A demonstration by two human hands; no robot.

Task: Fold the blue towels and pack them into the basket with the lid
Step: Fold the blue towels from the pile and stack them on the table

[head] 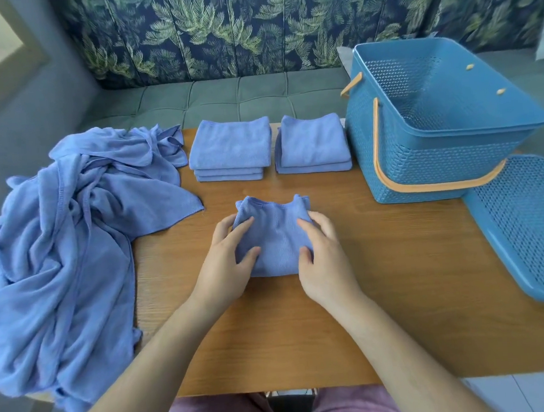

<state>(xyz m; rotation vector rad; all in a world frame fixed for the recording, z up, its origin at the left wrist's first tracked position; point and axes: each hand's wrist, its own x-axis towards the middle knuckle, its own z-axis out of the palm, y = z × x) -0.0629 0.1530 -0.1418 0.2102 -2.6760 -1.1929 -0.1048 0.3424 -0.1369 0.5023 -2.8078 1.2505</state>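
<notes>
Wooden table (363,279) before a green tufted sofa (227,98) holds two piles of folded blue towels, left stack (230,148) and right stack (313,143), one rumpled heap (61,248) at my left, and one perforated blue plastic basket (419,160) with its lid (523,224) lying beside it. My left hand (226,268) and right hand (322,263) each grip a side of one half-folded towel (275,237) at centre.

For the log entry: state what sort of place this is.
Most likely a home sitting or dining corner. A wooden table stands against a green cushioned bench with a leaf-print backrest, and household laundry lies on the table: blue towels and a plastic basket.
</notes>
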